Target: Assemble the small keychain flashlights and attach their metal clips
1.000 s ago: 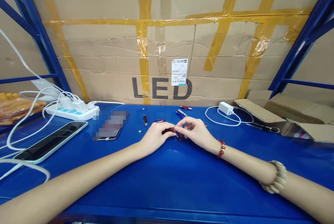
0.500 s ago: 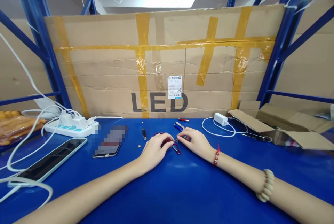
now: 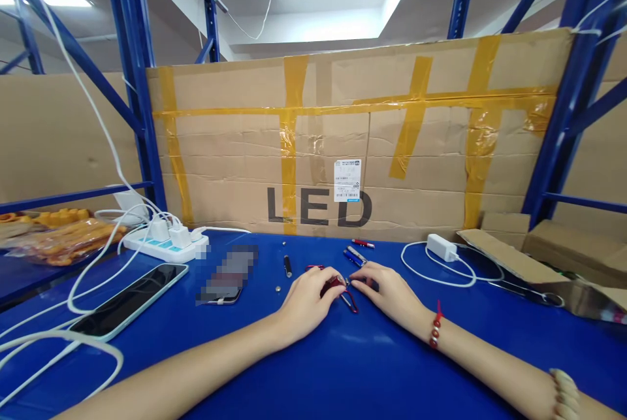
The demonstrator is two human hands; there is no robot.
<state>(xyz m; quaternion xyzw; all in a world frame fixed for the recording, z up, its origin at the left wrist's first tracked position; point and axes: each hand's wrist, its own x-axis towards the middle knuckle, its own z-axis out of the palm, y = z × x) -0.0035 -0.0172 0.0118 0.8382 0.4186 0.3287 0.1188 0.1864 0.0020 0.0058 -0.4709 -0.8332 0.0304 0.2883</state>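
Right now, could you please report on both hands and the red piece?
Left hand holding red piece, partly hidden. Right hand close beside it, grip unclear. Nearby: carabiner by left thumb, black tube farther left.

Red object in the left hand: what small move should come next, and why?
Perhaps bring the right hand slightly closer while the left hand steadies the red object: the hands nearly meet there. Whether the right one holds anything is too small to tell.

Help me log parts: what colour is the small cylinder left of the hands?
The cylinder is mostly black, in the head view.
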